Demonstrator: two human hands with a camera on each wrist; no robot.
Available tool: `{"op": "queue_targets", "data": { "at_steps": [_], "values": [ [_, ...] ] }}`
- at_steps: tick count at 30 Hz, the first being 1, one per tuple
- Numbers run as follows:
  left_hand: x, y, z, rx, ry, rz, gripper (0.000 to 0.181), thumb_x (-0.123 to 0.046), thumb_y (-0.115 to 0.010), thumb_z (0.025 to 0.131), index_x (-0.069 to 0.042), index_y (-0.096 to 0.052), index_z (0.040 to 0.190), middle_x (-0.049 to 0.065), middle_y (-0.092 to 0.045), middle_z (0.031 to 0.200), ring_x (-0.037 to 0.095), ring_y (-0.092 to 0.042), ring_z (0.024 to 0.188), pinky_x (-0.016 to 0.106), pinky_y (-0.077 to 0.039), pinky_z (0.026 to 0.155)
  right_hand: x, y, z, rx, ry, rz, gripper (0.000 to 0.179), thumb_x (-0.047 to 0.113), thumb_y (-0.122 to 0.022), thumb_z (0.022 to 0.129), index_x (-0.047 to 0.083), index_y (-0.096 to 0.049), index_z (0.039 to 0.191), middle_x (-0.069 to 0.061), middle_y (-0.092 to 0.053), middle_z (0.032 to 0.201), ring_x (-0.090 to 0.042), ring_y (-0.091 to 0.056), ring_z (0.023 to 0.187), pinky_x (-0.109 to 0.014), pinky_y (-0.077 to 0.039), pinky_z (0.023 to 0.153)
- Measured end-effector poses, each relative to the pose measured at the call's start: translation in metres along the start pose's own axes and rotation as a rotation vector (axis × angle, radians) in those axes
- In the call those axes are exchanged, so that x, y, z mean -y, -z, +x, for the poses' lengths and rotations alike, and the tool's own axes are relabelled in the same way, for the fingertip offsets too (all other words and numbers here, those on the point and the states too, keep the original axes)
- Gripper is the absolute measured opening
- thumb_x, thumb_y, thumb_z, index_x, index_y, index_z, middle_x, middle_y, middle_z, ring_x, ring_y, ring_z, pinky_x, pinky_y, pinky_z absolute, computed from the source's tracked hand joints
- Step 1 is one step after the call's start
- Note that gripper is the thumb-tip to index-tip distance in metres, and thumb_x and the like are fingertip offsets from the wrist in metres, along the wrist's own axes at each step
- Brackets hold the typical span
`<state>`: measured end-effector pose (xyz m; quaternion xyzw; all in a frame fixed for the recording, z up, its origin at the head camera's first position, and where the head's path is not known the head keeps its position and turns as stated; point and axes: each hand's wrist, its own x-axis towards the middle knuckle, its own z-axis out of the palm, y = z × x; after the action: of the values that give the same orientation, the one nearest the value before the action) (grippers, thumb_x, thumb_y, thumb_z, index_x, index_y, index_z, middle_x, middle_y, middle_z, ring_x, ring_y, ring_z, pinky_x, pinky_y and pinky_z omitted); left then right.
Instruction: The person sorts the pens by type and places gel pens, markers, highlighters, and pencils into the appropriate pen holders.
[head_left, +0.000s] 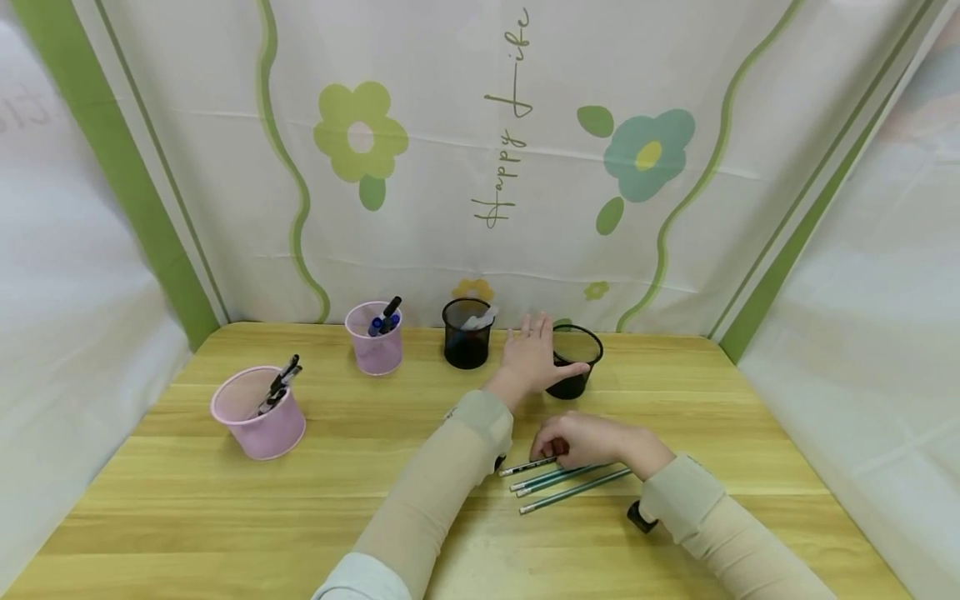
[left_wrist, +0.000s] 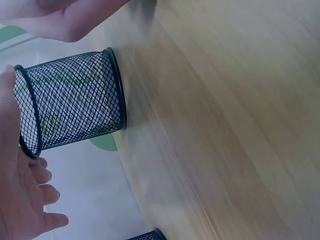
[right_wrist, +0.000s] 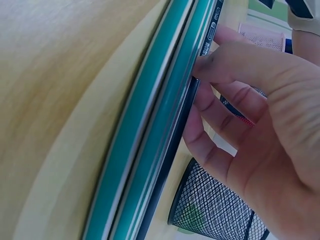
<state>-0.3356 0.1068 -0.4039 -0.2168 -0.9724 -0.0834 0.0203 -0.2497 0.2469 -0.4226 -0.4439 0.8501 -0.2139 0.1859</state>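
My left hand is at the right black mesh pen cup, its fingers spread and straight and its thumb across the cup's near side. In the left wrist view the same hand lies along the rim of the upright cup. My right hand pinches a black pencil with printed lettering low over the table. Several green pencils lie beside it on the near side. In the right wrist view thumb and fingertips meet on the black pencil, next to the green pencils.
A second black mesh cup with whitish items stands left of my left hand. Further left are a pink cup with blue and black pens and a larger pink cup with black pens. A printed curtain hangs behind the wooden table.
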Motion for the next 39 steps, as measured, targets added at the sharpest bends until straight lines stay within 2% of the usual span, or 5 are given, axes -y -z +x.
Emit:
{"op": "queue_targets", "data": {
  "at_steps": [8,23,39],
  "values": [
    [-0.001,-0.001,0.000,0.023,0.000,-0.005,0.113,-0.088,-0.034,0.088,-0.009,-0.012,0.166,0.008,-0.012,0.171,0.030,-0.012,0.156,0.055,-0.021,0.121,-0.001,-0.003,-0.003,-0.020,-0.001,-0.008,0.036,-0.012,-0.067,0.087,0.013,-0.077,0.111,0.009,-0.068,0.097,0.001,-0.055,0.079,-0.022,-0.052,0.071],
    [-0.001,0.003,0.001,0.044,0.018,-0.004,0.112,-0.088,-0.034,0.088,-0.010,-0.012,0.166,0.006,-0.011,0.171,0.029,-0.011,0.156,0.053,-0.021,0.122,-0.007,0.001,-0.015,-0.092,0.051,0.015,0.033,-0.011,-0.067,0.088,0.010,-0.076,0.113,0.004,-0.068,0.104,-0.004,-0.058,0.083,-0.024,-0.054,0.074],
    [-0.001,0.003,0.000,0.045,0.021,-0.016,0.112,-0.088,-0.036,0.088,-0.011,-0.012,0.166,0.006,-0.010,0.171,0.030,-0.012,0.156,0.052,-0.021,0.122,-0.001,0.014,-0.040,-0.160,-0.010,0.046,0.044,-0.015,-0.061,0.087,0.014,-0.076,0.116,0.004,-0.066,0.102,-0.004,-0.055,0.080,-0.027,-0.052,0.068]
  ]
}}
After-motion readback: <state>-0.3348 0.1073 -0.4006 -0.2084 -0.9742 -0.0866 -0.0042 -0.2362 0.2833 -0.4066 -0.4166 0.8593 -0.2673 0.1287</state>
